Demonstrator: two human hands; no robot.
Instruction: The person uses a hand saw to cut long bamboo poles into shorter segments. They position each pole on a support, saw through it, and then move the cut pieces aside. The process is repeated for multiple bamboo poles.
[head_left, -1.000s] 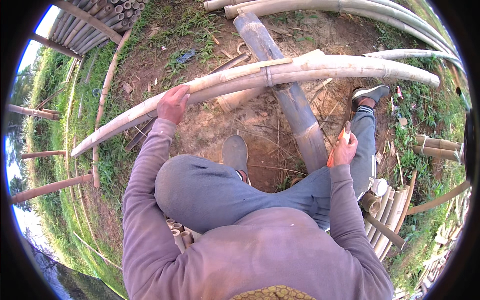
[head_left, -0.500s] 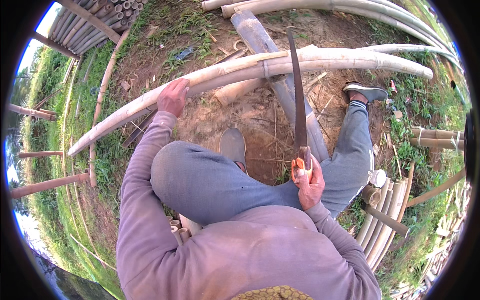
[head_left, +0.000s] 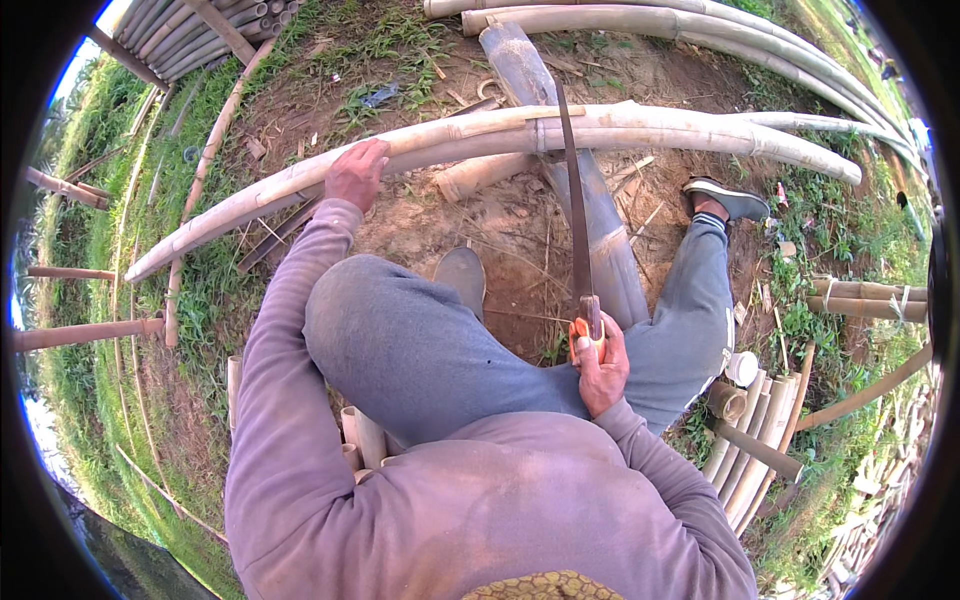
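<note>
A long pale bamboo pole lies crosswise in front of me, resting over a thicker grey bamboo log. My left hand is closed over the pole's left part, fingers curled on its top. My right hand grips the orange handle of a hand saw, close to my right thigh. The long dark blade points away from me and passes across the pole just above the log. Whether its teeth touch the pole, I cannot tell.
A short bamboo piece lies under the pole. More long poles curve along the far side. Cut bamboo lengths are stacked at my right, and a bamboo fence rail stands left. My shoe rests on bare soil.
My left hand has shifted a little to the right along the pole. The saw and my right hand have moved slightly left and farther away. The whole view has shifted slightly.
</note>
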